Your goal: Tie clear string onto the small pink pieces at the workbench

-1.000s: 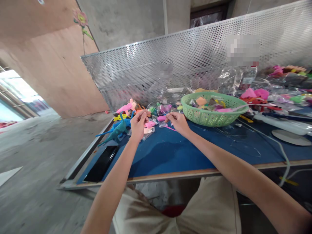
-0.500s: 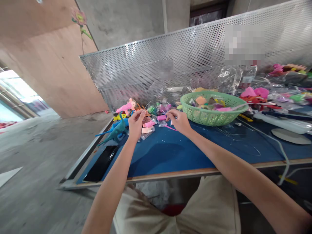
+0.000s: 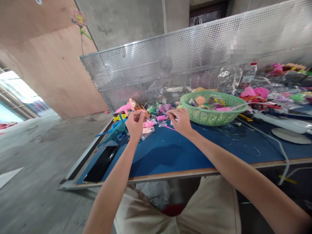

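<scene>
- A blue tabletop (image 3: 170, 152) edged in pale wood is seen, with a perforated metal screen (image 3: 190, 61) standing along its far side.
- Bare concrete floor (image 3: 31, 156) and a plywood wall (image 3: 48, 58) are seen off to the left.
- A black phone (image 3: 101, 164) is laid flat at the near-left corner, and a green basket (image 3: 212, 112) of coloured bits is set right of the hands.
- The left hand (image 3: 135, 125) is held over the toy heap, fingers curled in and thumb pressed to forefinger. What is pinched is too small to tell.
- A teal dinosaur (image 3: 114, 131) is lying just left of it, tail aimed at the near-left edge.
- The right hand (image 3: 180, 121) is lowered with fingers bent narrow, tips right at the small pink tube (image 3: 161, 117). Whether it is gripped cannot be told.
- The pink tube is found on the blue surface between the two hands. Its long axis runs left to right, with one end pointed at the right fingertips.
</scene>
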### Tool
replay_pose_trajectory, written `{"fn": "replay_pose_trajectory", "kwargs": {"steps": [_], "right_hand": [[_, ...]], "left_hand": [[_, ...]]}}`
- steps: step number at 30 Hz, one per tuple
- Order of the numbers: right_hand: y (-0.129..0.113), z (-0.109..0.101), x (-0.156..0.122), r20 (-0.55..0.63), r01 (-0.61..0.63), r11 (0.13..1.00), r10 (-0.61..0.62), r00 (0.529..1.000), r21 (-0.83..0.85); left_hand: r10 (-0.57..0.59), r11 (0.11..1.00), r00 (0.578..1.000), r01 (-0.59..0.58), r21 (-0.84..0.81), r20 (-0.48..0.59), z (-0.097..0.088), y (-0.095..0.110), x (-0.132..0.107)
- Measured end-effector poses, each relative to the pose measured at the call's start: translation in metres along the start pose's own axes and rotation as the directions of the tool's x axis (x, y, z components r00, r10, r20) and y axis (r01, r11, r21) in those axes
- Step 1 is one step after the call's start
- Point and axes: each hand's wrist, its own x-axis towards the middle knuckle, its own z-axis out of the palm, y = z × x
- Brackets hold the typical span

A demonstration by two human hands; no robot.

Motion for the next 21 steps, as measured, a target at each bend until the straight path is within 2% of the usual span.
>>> {"fn": "replay_pose_trajectory", "kwargs": {"steps": [3, 5, 8, 10, 12, 15, 21], "right_hand": [[-0.003, 0.0, -0.001, -0.019, 0.028, 1.0, -0.028, 0.999, 0.003], [-0.005, -0.002, 0.001, -0.017, -0.005, 0.999, 0.006, 1.0, 0.05], [-0.003, -0.009, 0.007, 0.034, -0.141, 0.968, 0.136, 0.99, 0.207], [0.001, -0.013, 0.011, 0.085, -0.221, 0.928, 0.205, 0.975, 0.299], [0.005, -0.017, 0.014, 0.134, -0.262, 0.905, 0.23, 0.964, 0.336], [0.008, -0.018, 0.016, 0.187, -0.289, 0.889, 0.236, 0.954, 0.356], [0.006, -0.019, 0.017, 0.193, -0.285, 0.883, 0.226, 0.955, 0.373]], "left_hand": [[0.035, 0.999, 0.999, -0.035, 0.027, -0.026, -0.001, 0.0, 0.0], [0.023, 1.0, 1.0, -0.023, -0.017, 0.001, -0.003, 0.0, 0.002], [-0.078, 0.971, 0.979, 0.117, -0.207, 0.188, -0.006, 0.002, 0.006], [-0.154, 0.908, 0.929, 0.267, -0.321, 0.337, -0.008, 0.003, 0.008], [-0.202, 0.841, 0.885, 0.376, -0.388, 0.42, -0.009, 0.003, 0.009], [-0.221, 0.788, 0.858, 0.438, -0.433, 0.464, -0.01, 0.004, 0.009], [-0.185, 0.77, 0.839, 0.447, -0.455, 0.512, -0.012, 0.004, 0.009]]}}
